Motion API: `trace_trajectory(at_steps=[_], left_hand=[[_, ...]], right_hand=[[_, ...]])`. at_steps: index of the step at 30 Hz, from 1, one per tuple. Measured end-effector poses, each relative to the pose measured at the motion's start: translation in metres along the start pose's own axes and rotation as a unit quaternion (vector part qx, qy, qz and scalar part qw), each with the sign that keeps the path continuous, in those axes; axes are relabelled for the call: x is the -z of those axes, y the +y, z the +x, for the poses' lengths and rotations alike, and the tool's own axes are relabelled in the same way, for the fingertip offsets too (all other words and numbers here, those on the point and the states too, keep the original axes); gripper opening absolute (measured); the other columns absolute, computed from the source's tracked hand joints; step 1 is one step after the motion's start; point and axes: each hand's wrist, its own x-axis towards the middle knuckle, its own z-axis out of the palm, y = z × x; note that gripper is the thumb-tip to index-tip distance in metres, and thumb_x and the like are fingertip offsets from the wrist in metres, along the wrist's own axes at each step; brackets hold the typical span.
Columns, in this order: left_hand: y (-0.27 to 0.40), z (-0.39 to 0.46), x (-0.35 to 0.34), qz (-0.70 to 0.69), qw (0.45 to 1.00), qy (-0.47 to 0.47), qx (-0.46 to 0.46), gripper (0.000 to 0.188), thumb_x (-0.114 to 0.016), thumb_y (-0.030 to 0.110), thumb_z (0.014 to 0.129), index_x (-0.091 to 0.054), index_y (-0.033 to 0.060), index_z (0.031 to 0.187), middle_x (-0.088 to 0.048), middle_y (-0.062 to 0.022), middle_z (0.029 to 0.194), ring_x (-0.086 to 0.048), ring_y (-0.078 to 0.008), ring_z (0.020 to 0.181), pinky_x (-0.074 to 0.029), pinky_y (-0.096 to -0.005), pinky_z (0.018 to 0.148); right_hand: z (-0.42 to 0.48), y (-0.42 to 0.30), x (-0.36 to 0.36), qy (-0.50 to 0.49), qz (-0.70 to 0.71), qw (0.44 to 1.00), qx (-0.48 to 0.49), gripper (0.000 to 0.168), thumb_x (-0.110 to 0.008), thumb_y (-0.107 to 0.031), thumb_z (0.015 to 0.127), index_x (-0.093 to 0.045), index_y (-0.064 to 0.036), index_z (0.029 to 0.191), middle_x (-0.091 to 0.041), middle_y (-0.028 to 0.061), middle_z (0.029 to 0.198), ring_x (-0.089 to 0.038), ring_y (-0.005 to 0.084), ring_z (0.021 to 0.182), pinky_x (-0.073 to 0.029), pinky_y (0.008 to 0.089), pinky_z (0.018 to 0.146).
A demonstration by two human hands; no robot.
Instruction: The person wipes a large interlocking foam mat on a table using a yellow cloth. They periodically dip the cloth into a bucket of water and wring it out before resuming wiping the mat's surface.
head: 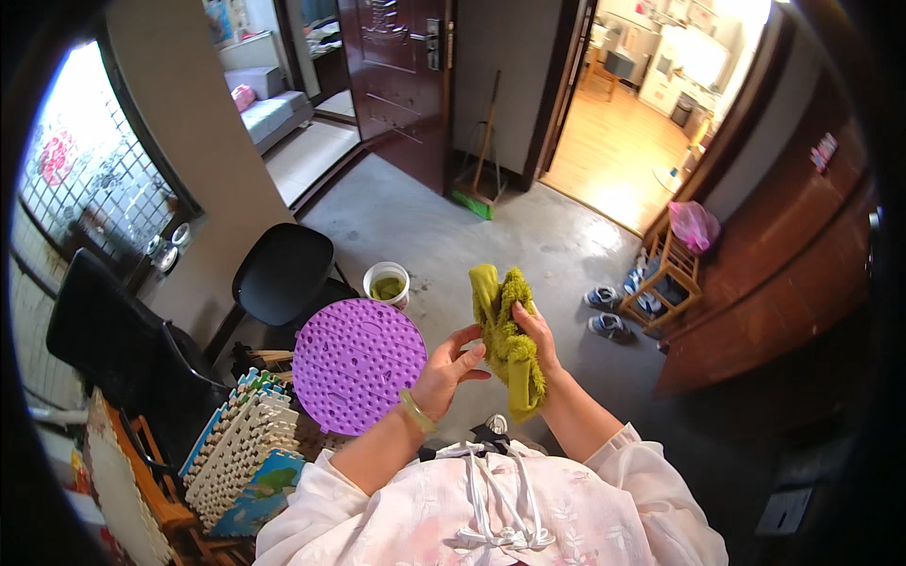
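My right hand (541, 336) holds a folded plush olive-green cloth (515, 347), thumb on its shaggy pile. Smooth bands of the same green show at the cloth's upper left and lower end. Beside the cloth's left edge is my left hand (446, 368), fingers apart and slightly curled, with nothing held in it. Its fingertips come close to the cloth; whether they touch it I cannot tell. A pale bangle (417, 412) circles the left wrist. Below and left of that hand is a round purple plastic board (359, 366) with a studded surface. Behind it stands a white bucket (387, 266) with green material inside.
A black chair (284, 272) stands left of the bucket, near a stack of interlocking foam mats (244, 453). A broom (485, 148) leans by the open door (403, 92). Sneakers (605, 325) lie beside a wooden rack (662, 283) on the right, with a pink plastic bag (695, 226) on top.
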Motion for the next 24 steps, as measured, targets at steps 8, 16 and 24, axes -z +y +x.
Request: trace_trajectory(at_steps=[8, 16, 24], left_hand=[[0.009, 0.094, -0.022, -0.050, 0.980, 0.186, -0.058, 0.046, -0.061, 0.030, 0.095, -0.050, 0.0024, 0.131, -0.058, -0.0085, 0.123, -0.057, -0.0198, 0.111, -0.050, -0.0363, 0.089], [0.013, 0.197, 0.035, -0.085, 0.959, 0.266, -0.053, 0.039, -0.060, 0.028, 0.096, -0.054, 0.0036, 0.126, -0.062, -0.0068, 0.115, -0.060, -0.0177, 0.104, -0.050, -0.0344, 0.086], [0.050, 0.293, 0.084, -0.132, 0.938, 0.310, -0.085, 0.036, -0.056, 0.021, 0.097, -0.055, 0.0030, 0.128, -0.064, -0.0061, 0.116, -0.062, -0.0165, 0.102, -0.048, -0.0318, 0.088]], right_hand=[[0.101, -0.048, 0.026, -0.123, -0.048, 0.991, -0.030, 0.049, -0.059, -0.017, 0.095, -0.041, -0.009, 0.140, -0.059, 0.0044, 0.119, -0.058, 0.0149, 0.104, -0.050, 0.0292, 0.086], [0.212, -0.056, 0.039, -0.170, -0.100, 0.977, -0.086, 0.053, -0.059, -0.016, 0.096, -0.038, -0.006, 0.144, -0.055, 0.0041, 0.127, -0.052, 0.0150, 0.115, -0.044, 0.0294, 0.097], [0.316, -0.074, 0.045, -0.185, -0.076, 0.974, -0.104, 0.059, -0.062, -0.016, 0.094, -0.036, -0.006, 0.146, -0.055, 0.0059, 0.130, -0.054, 0.0168, 0.116, -0.045, 0.0313, 0.098]])
